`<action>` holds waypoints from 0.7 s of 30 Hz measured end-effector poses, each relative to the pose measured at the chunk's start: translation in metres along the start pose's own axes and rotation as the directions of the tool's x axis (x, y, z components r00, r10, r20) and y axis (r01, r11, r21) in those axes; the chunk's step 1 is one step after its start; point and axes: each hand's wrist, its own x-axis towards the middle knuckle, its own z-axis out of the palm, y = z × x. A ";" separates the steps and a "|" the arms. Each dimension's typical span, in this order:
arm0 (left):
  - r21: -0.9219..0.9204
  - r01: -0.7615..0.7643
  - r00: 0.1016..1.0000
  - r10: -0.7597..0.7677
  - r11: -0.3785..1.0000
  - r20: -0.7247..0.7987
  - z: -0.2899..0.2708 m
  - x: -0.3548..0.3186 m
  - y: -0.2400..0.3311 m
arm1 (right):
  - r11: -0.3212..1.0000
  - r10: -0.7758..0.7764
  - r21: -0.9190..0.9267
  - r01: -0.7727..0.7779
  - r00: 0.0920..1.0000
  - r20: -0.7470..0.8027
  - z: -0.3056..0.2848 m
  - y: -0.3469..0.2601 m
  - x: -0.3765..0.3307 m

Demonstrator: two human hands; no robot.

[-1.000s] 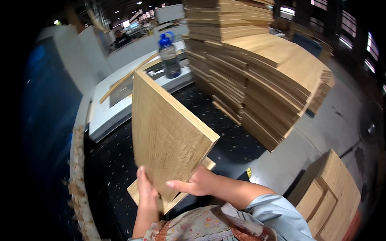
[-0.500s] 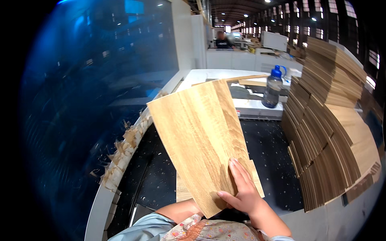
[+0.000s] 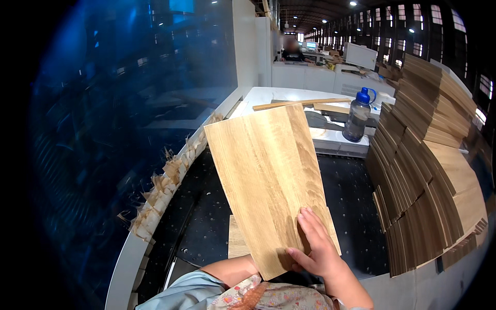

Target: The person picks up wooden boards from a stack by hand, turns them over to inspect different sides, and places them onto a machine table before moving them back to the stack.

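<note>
A rectangular wood-grain board (image 3: pixel 263 175) is held up at a slant in front of me, its narrower-looking end close to my body. My right hand (image 3: pixel 318 248) holds it near the lower right edge, fingers together along its face and thumb set apart lower down. My left forearm (image 3: pixel 235 271) reaches in behind the lower left edge, and the board hides my left hand and its fingers. Below it, another wood-grain board (image 3: pixel 237 240) lies on the black surface (image 3: pixel 349 201), mostly covered from view.
High stacks of brown panels (image 3: pixel 418 186) stand at the right. A blue-capped bottle (image 3: pixel 356 116) and wood strips (image 3: pixel 302 102) are on the white ledge beyond. Ragged tape scraps (image 3: pixel 168 181) line the frame beside a dark blue transparent panel (image 3: pixel 134 103). A person (image 3: pixel 293 51) is far back.
The view has shifted slightly, and the board appears a little farther right. My right hand keeps nearly the same place on it.
</note>
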 end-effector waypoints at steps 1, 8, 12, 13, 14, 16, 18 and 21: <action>-0.004 0.006 1.000 -0.006 1.000 0.000 0.000 -0.003 0.000 | 1.000 -0.009 -0.015 0.009 1.000 -0.001 -0.001 -0.001 0.000; -0.034 0.046 0.999 -0.047 0.998 -0.013 -0.003 -0.013 0.003 | 0.992 -0.009 -0.127 -0.020 0.975 -0.224 -0.006 0.018 0.002; -0.065 0.051 0.997 -0.054 0.997 -0.049 0.016 -0.029 0.009 | 0.986 0.162 0.033 -0.161 0.929 -0.332 -0.011 0.040 -0.003; -0.086 0.048 0.997 -0.053 0.995 -0.055 0.016 -0.029 0.015 | 0.978 0.204 0.104 -0.179 0.909 -0.362 -0.012 0.047 -0.007; -0.107 0.052 0.997 -0.058 0.993 -0.046 0.014 -0.027 0.021 | 0.969 0.236 0.164 -0.186 0.891 -0.387 -0.012 0.053 -0.011; -0.118 0.058 0.998 -0.053 0.991 0.042 0.005 -0.020 0.031 | 0.865 0.435 0.427 -0.263 0.817 -0.379 -0.012 0.056 -0.018; -0.109 0.076 0.989 -0.061 0.991 0.136 0.000 -0.009 0.037 | 0.791 0.524 0.548 -0.272 0.765 -0.376 -0.016 0.058 -0.025; -0.116 0.116 0.981 -0.096 0.986 0.170 0.004 0.005 0.043 | 0.761 0.572 0.577 -0.298 0.727 -0.379 -0.022 0.060 -0.041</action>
